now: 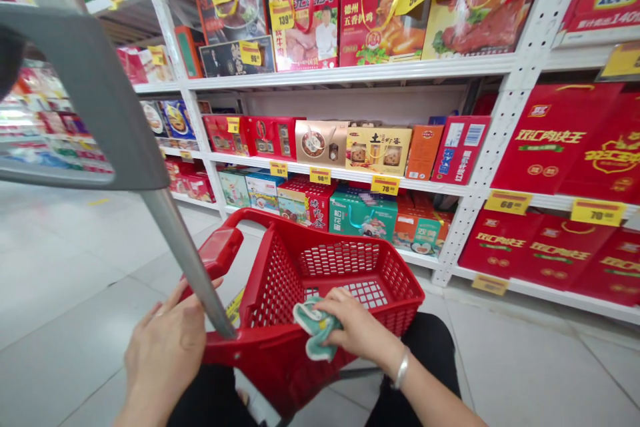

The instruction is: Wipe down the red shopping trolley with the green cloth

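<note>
Here, pale floor tiles (75, 267) meet white shelves (330, 172) beside a red basket (273, 347).

Red mesh basket (273, 347), grey metal pull handle (183, 260) rising from it. My left hand (163, 357) grips the handle near its base; my right hand (355, 327) holds a crumpled teal cloth (315, 327) against the basket's near rim.

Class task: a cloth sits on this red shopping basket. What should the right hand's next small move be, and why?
Probably slide the teal cloth along the basket's rim: the right hand presses it there, while the left hand grips the basket steady.
</note>
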`<state>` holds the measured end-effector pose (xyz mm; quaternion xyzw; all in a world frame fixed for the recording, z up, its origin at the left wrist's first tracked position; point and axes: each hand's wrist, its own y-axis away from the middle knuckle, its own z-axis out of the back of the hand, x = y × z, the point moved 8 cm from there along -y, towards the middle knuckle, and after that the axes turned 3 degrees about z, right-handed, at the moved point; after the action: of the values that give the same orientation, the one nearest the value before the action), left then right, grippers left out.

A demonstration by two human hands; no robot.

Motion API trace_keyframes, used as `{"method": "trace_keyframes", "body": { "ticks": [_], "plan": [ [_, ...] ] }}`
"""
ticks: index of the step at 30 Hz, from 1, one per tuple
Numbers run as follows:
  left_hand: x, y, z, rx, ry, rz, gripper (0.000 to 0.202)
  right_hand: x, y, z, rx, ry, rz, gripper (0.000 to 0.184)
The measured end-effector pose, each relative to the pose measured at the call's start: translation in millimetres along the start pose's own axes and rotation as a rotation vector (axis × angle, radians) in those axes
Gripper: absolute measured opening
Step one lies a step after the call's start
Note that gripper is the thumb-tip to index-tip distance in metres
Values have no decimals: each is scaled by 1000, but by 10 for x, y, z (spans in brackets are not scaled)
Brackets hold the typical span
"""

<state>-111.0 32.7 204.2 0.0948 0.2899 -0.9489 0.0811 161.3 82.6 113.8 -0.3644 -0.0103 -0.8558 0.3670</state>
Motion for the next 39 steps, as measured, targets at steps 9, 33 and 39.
{"method": "trace_keyframes", "body": {
  "ticks": [9,33,39],
  "plan": [
    [-189,64,-202,19,-62,-118,53,-817,478,419,-143,-66,-187,37],
    [-402,-19,-266,10,-123,-108,41,39,202,-256,-573,401,-20,69],
    [-356,-46,-237,97,-117,-36,40,386,84,-359,-490,320,139,77]
  ]
}}
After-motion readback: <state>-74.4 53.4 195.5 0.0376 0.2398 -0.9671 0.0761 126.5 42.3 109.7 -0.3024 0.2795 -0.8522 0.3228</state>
